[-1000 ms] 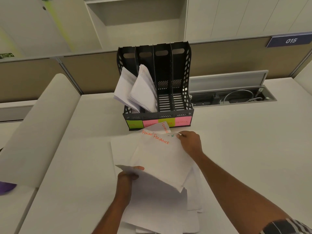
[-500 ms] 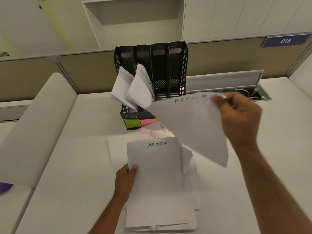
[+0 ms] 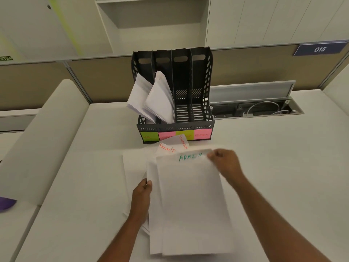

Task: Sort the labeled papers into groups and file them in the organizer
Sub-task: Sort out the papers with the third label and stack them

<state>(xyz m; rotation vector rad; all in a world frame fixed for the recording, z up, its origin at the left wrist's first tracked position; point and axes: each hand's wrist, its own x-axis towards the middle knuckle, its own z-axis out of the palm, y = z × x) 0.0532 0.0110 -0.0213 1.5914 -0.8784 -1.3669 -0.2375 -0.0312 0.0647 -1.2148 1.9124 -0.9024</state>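
1. At the top right corner of the ADMIN sheet [image 3: 190, 195], right hand [image 3: 225, 165] fingers [image 3: 214, 155] are pinched shut on the paper edge, just beside the green label.
2. Left hand [image 3: 141, 193] fingers are curled closed around the left edge of the stack [image 3: 154, 205] under that sheet, thumb on top, steadying it.
3. ADMIN sheet lies on top of the stack, near flat, roughly squared to it, on the counter [image 3: 273, 176] right in front of the person.
4. Step in hand, my read: gathering ADMIN sheets into one group. To do it well: line the top edge up with the sheets below, keep the left grip firm so the pile doesn't fan, keep the label readable.
5. FINANCE sheets [image 3: 171, 146] poke out beyond the stack's far edge, red lettering, skewed. They overlap under the pile and likely drag along if the stack is lifted carelessly.
6. Organizer [image 3: 201, 86] stands just past them, black, four slots, upright. Two left slots hold leaning papers [image 3: 151, 99]; two right slots look empty.
7. Sticky labels [image 3: 175, 135] along the organizer's front: green, pink, green, pink. Text too blurred to read fully; one FINANCE sheet covers part of them.
8. Cable tray [image 3: 260, 108] is open to the organizer's right, well apart, no obstruction.
9. Path from stack to organizer is blocked only by the loose FINANCE sheets.
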